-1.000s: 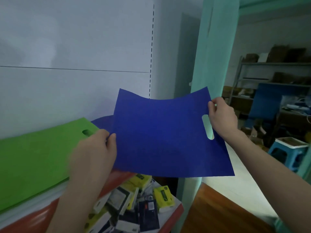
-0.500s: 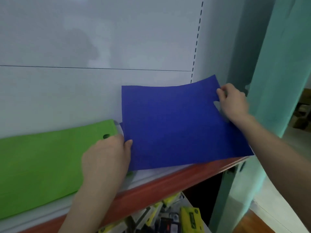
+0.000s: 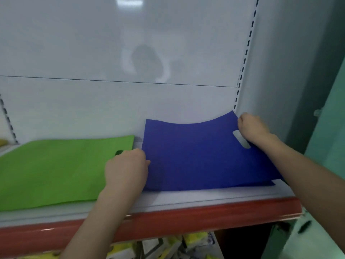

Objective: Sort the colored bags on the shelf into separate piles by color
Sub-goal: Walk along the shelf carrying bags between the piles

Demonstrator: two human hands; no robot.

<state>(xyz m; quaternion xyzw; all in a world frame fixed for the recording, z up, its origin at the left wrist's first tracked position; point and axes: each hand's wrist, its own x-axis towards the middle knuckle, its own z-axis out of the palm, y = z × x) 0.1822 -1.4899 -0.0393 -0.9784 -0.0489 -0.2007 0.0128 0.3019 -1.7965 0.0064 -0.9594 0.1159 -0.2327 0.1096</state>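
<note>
1. White shelf (image 3: 205,199) with a red front lip carries a green bag (image 3: 56,171) lying flat at left.
2. A blue bag (image 3: 196,156) lies at right, far edge bowed, seemingly atop another blue layer.
3. The left hand (image 3: 127,169) pinches its left edge; the right hand (image 3: 252,128) grips its far-right corner beside the handle slot.
4. Blurred yellow packets (image 3: 194,238) lie below.
</note>
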